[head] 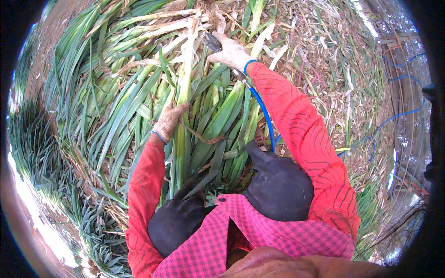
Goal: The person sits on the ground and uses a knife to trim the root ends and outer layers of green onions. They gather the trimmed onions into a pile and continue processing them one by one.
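My left hand (pixel 171 120), in a knitted glove, is closed around the green leaves of a long onion or leek stalk (pixel 186 78). The stalk's pale shank points away from me, and dry outer skins cling around its upper end. In my right hand (pixel 232 52), also gloved, is an air blow gun (pixel 212 42) with its dark end beside the pale shank. A metal coupling (pixel 240 75) joins it to a blue hose (pixel 263 107) that runs back towards my right knee. Part of the gun is hidden by my fingers.
Many green stalks (pixel 128 93) lie heaped in front of me and to the left. Peeled dry skins and leaf scraps (pixel 333 55) cover the ground at right. More leafy bundles (pixel 31 139) line the far left. A thin blue line (pixel 393 120) loops along the right side.
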The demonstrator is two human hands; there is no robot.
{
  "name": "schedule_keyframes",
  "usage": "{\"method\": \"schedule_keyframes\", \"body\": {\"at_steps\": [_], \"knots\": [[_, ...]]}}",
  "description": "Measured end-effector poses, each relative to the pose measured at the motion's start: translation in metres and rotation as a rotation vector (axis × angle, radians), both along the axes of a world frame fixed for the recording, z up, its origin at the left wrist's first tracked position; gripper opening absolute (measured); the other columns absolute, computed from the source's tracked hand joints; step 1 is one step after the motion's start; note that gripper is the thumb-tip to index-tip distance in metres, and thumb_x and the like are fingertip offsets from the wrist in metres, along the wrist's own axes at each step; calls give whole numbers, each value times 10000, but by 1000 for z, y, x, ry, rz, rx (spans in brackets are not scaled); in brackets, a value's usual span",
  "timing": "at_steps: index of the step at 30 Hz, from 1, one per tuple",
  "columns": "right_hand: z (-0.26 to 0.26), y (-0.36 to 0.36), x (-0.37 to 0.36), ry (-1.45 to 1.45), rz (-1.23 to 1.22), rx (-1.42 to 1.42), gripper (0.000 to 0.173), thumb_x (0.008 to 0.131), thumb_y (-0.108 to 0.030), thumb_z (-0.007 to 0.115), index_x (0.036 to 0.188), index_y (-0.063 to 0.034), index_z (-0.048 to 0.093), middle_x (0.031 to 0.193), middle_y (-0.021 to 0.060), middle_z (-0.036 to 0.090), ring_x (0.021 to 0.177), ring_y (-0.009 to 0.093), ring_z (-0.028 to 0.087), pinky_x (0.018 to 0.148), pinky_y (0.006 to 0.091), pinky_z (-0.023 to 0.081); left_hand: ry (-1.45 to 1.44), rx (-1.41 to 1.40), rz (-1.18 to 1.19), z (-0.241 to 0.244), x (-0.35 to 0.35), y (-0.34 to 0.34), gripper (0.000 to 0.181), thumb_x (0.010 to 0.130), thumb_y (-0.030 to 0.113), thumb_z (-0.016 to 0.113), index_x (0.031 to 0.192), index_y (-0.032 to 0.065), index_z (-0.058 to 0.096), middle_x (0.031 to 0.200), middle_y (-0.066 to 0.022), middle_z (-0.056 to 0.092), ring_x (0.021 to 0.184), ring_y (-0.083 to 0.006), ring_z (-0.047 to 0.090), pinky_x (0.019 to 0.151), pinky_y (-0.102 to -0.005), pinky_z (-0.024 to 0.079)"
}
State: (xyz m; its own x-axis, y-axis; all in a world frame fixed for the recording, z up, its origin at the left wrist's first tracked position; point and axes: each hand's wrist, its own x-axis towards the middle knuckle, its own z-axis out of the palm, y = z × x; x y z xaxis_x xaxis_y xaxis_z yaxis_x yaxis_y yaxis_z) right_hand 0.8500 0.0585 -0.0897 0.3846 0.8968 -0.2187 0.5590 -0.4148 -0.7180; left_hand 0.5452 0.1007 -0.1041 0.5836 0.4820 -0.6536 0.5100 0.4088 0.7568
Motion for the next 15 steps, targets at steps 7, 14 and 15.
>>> {"method": "schedule_keyframes", "body": {"at_steps": [7,14,15], "knots": [[-23,1,9,-16,37,47,974,685,-400,776,1527,-88,399,1359,232,598,1229,361,598,1056,388,457,-106,-123,99,-8,-2,0,330,971,302,646,1159,32,623,921,-29,657,800,-144,628,725,-308,533],[-12,-1,8,5,9,49,948,692,-394,779,1520,-113,412,1330,222,617,1203,355,613,1036,387,469,-62,-155,115,-10,0,-1,334,968,309,649,1129,16,643,917,-39,674,770,-147,633,717,-314,540],[-5,-5,5,10,0,28,948,692,-393,780,1521,-116,411,1325,224,618,1198,356,615,1032,389,471,-60,-132,129,-12,1,-2,333,965,306,651,1125,14,648,909,-38,676,766,-145,632,711,-311,536]]}}
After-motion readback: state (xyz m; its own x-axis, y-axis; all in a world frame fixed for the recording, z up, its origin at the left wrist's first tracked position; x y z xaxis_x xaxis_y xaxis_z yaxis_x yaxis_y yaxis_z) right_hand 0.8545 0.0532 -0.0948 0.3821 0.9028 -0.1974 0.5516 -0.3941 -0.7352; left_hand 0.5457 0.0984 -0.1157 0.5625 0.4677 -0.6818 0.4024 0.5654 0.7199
